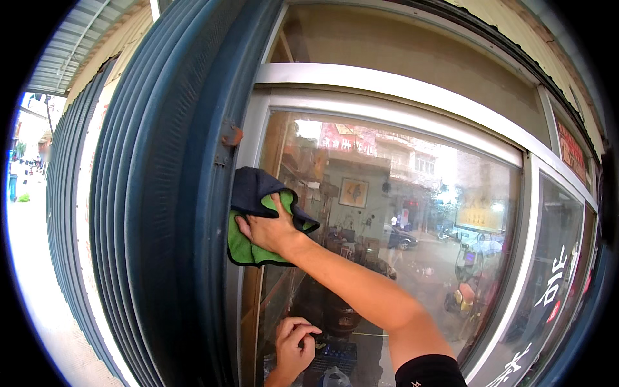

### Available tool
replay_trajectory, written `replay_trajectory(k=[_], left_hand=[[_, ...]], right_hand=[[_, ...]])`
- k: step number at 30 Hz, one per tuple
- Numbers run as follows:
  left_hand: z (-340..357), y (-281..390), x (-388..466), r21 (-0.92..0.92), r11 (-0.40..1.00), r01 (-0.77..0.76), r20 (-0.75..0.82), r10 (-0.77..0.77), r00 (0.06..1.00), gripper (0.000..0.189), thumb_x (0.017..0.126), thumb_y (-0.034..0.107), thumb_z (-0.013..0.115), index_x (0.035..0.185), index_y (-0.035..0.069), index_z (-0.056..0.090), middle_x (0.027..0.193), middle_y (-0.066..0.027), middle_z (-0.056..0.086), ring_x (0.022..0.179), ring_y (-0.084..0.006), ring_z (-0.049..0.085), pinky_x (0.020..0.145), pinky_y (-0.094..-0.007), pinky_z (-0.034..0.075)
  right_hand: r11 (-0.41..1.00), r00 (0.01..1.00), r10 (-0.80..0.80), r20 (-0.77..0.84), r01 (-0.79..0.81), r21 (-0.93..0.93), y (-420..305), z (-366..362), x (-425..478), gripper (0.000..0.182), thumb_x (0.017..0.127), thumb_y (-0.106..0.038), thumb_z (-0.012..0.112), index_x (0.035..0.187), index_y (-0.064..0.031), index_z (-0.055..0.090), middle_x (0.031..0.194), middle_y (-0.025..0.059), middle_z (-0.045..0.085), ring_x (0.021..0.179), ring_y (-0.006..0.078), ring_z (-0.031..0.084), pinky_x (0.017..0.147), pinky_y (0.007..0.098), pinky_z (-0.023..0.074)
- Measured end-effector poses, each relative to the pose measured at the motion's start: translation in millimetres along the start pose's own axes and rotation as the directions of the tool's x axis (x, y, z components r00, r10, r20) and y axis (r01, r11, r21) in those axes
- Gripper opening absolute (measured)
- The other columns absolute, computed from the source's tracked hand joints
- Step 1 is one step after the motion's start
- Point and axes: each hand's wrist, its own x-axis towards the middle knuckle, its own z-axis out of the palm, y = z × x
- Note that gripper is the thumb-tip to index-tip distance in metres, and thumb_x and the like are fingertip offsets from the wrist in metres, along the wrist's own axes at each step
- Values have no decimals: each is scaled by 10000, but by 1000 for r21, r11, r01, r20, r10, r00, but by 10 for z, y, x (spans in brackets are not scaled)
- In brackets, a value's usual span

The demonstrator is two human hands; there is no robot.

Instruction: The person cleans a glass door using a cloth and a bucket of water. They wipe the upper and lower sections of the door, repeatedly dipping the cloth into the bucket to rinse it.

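My right hand (268, 230) presses a green and dark grey cleaning cloth (256, 254) against the left side of a sliding glass door. The palm faces the door and the fingers point up, with part of the cloth folded over near the fingertips. The cloth covers a stretch of the silver metal door frame (249, 140) and the edge of the glass pane (358, 169). Lower down, my left hand (296, 341) is raised in front of the glass. Its fingers are loosely curled, and nothing shows in them.
A folded blue metal shutter (159, 193) stands close on the left, with a rusty orange latch piece (233, 136) on its edge. To the right, another glass panel (546, 271) bears white writing. Through the glass and in its reflections appear a framed picture (354, 192), a car and a scooter.
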Motion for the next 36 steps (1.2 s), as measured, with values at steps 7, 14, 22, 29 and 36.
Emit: replay_trajectory(k=[7,14,22,29,36], left_hand=[[-2,-6,-26,10,1000,6,47,-7,999,264,708,-91,604,821,99,749,905,-63,626,833,-254,604,747,-365,475],[-136,46,8,36,998,44,60,-46,997,241,721,-102,588,812,52,750,898,-104,614,855,-269,618,745,-362,494],[-64,24,-7,6,997,73,31,-74,997,267,708,-111,559,781,68,743,883,-98,611,818,-258,606,724,-359,491],[74,6,43,131,991,-34,-25,37,999,224,724,-79,581,714,113,694,852,-56,604,835,-250,585,781,-372,410],[162,283,297,174,979,-104,-53,115,992,218,724,-92,570,725,101,671,838,-55,574,833,-243,563,806,-365,390]], right_hand=[[968,976,95,-194,-136,-210,679,-46,955,627,1057,-410,268,1135,-9,743,1246,121,711,1355,276,522,1222,646,67],[940,926,274,-261,-315,-129,1050,-860,1318,640,1044,-457,261,1477,-65,522,1583,88,447,1514,250,312,1253,555,65],[902,872,210,-443,-347,-255,1497,-1050,734,643,997,-490,437,1503,-92,456,1564,168,425,1467,328,356,1215,537,223],[804,843,423,-333,-518,-290,2030,-1941,-489,643,988,-489,411,1489,-93,481,1440,209,539,1368,359,489,1174,504,347],[697,757,409,-510,-619,-360,2912,-2415,-1707,642,989,-527,430,1458,-91,476,1449,216,521,1372,390,456,1143,518,340]])
